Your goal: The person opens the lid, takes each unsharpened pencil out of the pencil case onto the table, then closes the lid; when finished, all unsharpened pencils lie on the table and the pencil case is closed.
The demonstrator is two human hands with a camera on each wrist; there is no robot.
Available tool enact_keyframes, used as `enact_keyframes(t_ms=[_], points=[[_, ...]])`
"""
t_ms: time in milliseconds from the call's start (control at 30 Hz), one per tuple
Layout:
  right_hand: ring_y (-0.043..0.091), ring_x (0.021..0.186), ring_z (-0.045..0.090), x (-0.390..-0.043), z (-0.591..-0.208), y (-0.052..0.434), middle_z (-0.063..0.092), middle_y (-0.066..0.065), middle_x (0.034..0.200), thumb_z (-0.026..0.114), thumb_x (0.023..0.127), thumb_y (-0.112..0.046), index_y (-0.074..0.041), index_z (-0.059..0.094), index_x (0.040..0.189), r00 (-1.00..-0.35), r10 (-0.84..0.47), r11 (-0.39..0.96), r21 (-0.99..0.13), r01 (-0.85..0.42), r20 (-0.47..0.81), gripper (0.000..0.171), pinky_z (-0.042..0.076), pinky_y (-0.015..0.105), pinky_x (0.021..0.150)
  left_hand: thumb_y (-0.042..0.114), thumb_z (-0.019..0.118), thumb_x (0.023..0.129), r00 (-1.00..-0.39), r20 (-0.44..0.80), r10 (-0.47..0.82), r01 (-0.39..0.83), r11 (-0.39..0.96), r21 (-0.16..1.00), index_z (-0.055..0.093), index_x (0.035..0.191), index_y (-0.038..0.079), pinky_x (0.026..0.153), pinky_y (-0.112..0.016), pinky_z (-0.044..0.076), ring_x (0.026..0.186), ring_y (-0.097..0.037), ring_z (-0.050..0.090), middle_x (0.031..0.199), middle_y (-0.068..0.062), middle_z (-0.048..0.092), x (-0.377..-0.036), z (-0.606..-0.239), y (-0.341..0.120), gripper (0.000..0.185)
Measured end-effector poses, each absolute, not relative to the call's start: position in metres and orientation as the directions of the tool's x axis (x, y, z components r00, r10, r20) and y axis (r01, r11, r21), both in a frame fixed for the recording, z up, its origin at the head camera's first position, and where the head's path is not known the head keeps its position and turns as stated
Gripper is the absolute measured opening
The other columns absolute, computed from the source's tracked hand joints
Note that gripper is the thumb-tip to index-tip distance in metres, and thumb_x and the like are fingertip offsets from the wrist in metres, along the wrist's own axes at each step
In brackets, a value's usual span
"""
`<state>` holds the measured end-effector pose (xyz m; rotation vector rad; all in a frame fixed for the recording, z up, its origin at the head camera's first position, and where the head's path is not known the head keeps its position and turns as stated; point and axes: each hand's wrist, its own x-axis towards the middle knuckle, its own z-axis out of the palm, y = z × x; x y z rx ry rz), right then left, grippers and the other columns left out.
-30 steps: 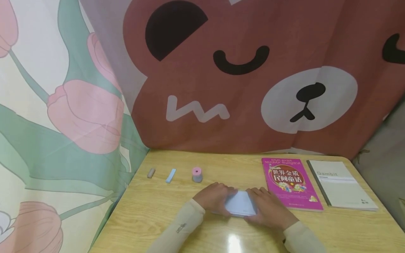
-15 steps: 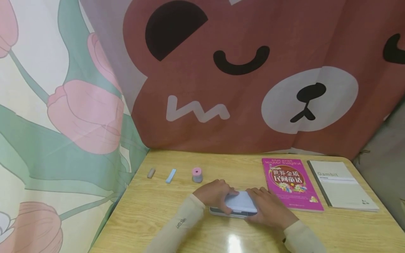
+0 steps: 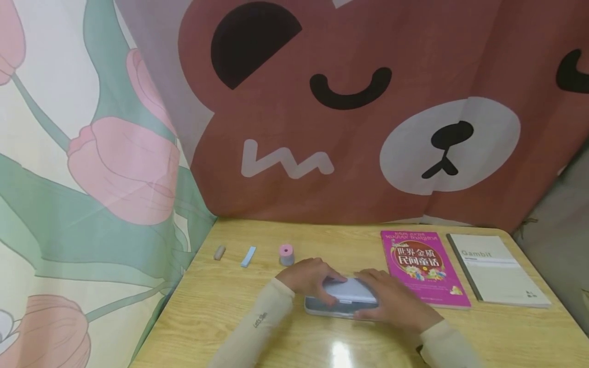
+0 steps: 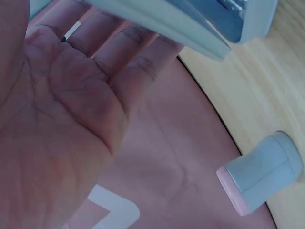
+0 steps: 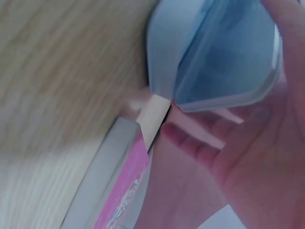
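Note:
A light blue plastic pencil case (image 3: 348,290) lies on the table in front of me, its hinged lid partly raised. My left hand (image 3: 309,278) grips the lid's left end, with the thumb at the front edge. At the right end, my right hand (image 3: 399,302) holds the case, its thumb low on the front and its fingers behind. In the right wrist view the hollow inside of the lid (image 5: 233,52) shows above the base wall (image 5: 164,47). Something shiny shows inside the case in the left wrist view, too little to identify.
A pink-topped grey cylinder with a hole (image 3: 287,254), perhaps a pencil sharpener, stands behind my left hand. Further left lie a light blue strip (image 3: 248,256) and a small brownish block (image 3: 220,252). A magenta book (image 3: 425,268) and a pale notebook (image 3: 499,271) lie right.
The pencil case's lid has swung up from closed, baring the base along the front. My left hand has risen slightly with it; the right hand has shifted a little right.

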<state>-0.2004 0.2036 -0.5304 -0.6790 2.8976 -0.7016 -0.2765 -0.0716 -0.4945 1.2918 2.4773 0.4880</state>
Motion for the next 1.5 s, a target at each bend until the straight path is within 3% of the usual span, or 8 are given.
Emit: enact_keyframes(t_ms=[233, 467, 733, 933, 1100, 1300, 1400, 1500], points=[[0.029, 0.141, 0.061, -0.204, -0.518, 0.206, 0.065, -0.001, 0.153, 0.06, 0.1, -0.077, -0.033, 0.067, 0.15, -0.929, -0.362, 0.764, -0.594, -0.249, -0.076, 0.067, 0.051, 0.064, 0.113, 0.042, 0.082, 0.101, -0.559, -0.059, 0.827, 0.698, 0.508, 0.505, 0.079, 0.139, 0.026, 0.087, -0.015, 0.055, 0.096, 0.009, 0.067, 0.129, 0.013, 0.079, -0.28, -0.49, -0.081, 0.042], [0.037, 0.148, 0.058, -0.216, -0.514, 0.207, 0.066, 0.004, 0.155, 0.056, 0.105, -0.074, -0.027, 0.067, 0.151, -0.943, -0.32, 0.755, -0.626, -0.196, -0.091, 0.067, 0.045, 0.067, 0.118, 0.051, 0.07, 0.108, -0.622, 0.013, 0.783, 0.676, 0.528, 0.515, 0.074, 0.146, 0.023, 0.097, -0.026, 0.06, 0.114, 0.0, 0.073, 0.131, 0.01, 0.08, -0.277, -0.481, -0.09, 0.048], [0.022, 0.121, 0.071, -0.231, -0.506, 0.209, 0.076, -0.004, 0.127, 0.061, 0.109, -0.059, -0.024, 0.072, 0.133, -0.944, -0.33, 0.705, -0.664, -0.25, 0.006, 0.043, 0.058, 0.056, 0.105, 0.027, 0.072, 0.11, -0.7, 0.23, 0.676, 0.687, 0.548, 0.477, 0.059, 0.121, 0.023, 0.1, -0.025, 0.057, 0.115, -0.01, 0.069, 0.121, 0.008, 0.07, -0.263, -0.482, -0.097, 0.017], [0.031, 0.127, 0.071, -0.237, -0.503, 0.212, 0.075, 0.001, 0.13, 0.058, 0.112, -0.056, -0.02, 0.071, 0.132, -0.946, -0.317, 0.675, -0.685, -0.275, 0.068, 0.044, 0.056, 0.06, 0.108, 0.017, 0.071, 0.11, -0.724, 0.294, 0.624, 0.684, 0.595, 0.422, 0.067, 0.122, 0.02, 0.109, -0.035, 0.057, 0.134, -0.021, 0.064, 0.146, -0.002, 0.062, -0.256, -0.489, -0.106, 0.013], [0.036, 0.133, 0.067, -0.241, -0.506, 0.213, 0.072, 0.008, 0.14, 0.052, 0.116, -0.053, -0.014, 0.068, 0.142, -0.951, -0.301, 0.682, -0.681, -0.268, 0.073, 0.05, 0.052, 0.063, 0.112, 0.027, 0.081, 0.104, -0.766, 0.24, 0.596, 0.635, 0.645, 0.425, 0.065, 0.146, 0.024, 0.111, -0.044, 0.057, 0.142, -0.026, 0.061, 0.164, -0.005, 0.053, -0.252, -0.498, -0.115, 0.045], [0.044, 0.145, 0.058, -0.243, -0.507, 0.213, 0.066, 0.014, 0.152, 0.044, 0.119, -0.049, -0.008, 0.061, 0.154, -0.956, -0.286, 0.696, -0.674, -0.249, 0.057, 0.056, 0.045, 0.066, 0.119, 0.05, 0.099, 0.08, -0.769, 0.157, 0.619, 0.63, 0.697, 0.342, 0.032, 0.175, 0.034, 0.115, -0.051, 0.054, 0.156, -0.033, 0.048, 0.184, -0.008, 0.022, -0.249, -0.517, -0.119, 0.117], [0.045, 0.147, 0.056, -0.244, -0.507, 0.212, 0.065, 0.015, 0.152, 0.043, 0.119, -0.049, -0.007, 0.059, 0.155, -0.959, -0.281, 0.696, -0.678, -0.238, 0.049, 0.057, 0.044, 0.067, 0.119, 0.053, 0.102, 0.072, -0.784, 0.139, 0.605, 0.612, 0.718, 0.332, 0.025, 0.177, 0.035, 0.116, -0.057, 0.051, 0.159, -0.041, 0.042, 0.184, -0.012, 0.017, -0.249, -0.522, -0.118, 0.131], [0.046, 0.148, 0.054, -0.243, -0.507, 0.212, 0.064, 0.016, 0.153, 0.042, 0.12, -0.049, -0.009, 0.058, 0.155, -0.962, -0.27, 0.69, -0.688, -0.225, 0.044, 0.056, 0.043, 0.068, 0.119, 0.053, 0.103, 0.069, -0.792, 0.125, 0.598, 0.6, 0.722, 0.344, 0.021, 0.178, 0.034, 0.116, -0.061, 0.051, 0.158, -0.046, 0.042, 0.181, -0.018, 0.025, -0.248, -0.524, -0.116, 0.137]])
